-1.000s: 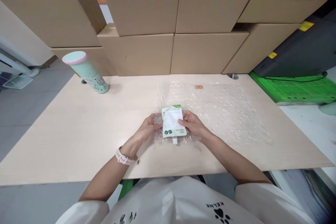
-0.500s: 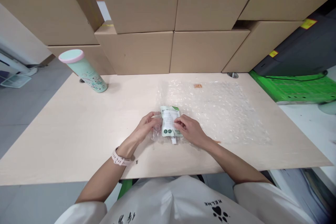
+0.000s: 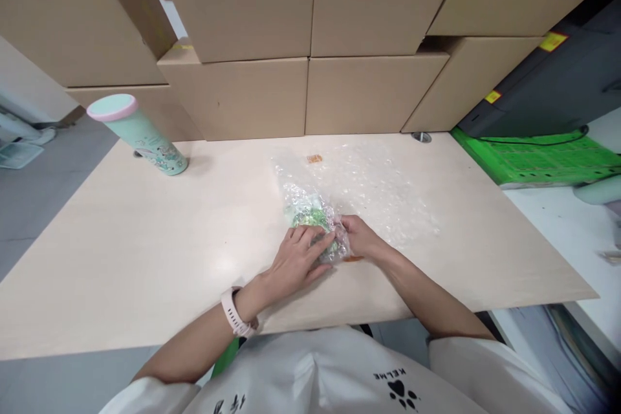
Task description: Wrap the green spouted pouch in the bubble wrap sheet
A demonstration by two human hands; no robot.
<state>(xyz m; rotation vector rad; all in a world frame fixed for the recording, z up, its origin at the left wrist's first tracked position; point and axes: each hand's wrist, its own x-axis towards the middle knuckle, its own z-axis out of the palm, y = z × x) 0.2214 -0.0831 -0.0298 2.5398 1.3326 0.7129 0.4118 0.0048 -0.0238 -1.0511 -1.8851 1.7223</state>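
Observation:
A green and white pouch (image 3: 310,217) lies on the light wooden table (image 3: 145,239), now covered by a fold of clear bubble wrap (image 3: 369,187). My left hand (image 3: 295,260) lies flat on top of the wrapped pouch, fingers stretched out and pressing down. My right hand (image 3: 361,237) is at the pouch's right side, fingers curled and pinching the bubble wrap's edge. The rest of the bubble wrap spreads out to the right and back. A small orange strip (image 3: 353,259) lies on the table just below my right hand.
A mint tumbler (image 3: 138,134) with a pink lid stands at the back left. Stacked cardboard boxes (image 3: 257,45) wall off the table's far edge. A small orange piece (image 3: 314,158) sits on the wrap's far corner. A green crate (image 3: 538,158) is at the right.
The bubble wrap's left part has been folded over the pouch, which showed bare before. My left hand moved from the pouch's left edge onto its top.

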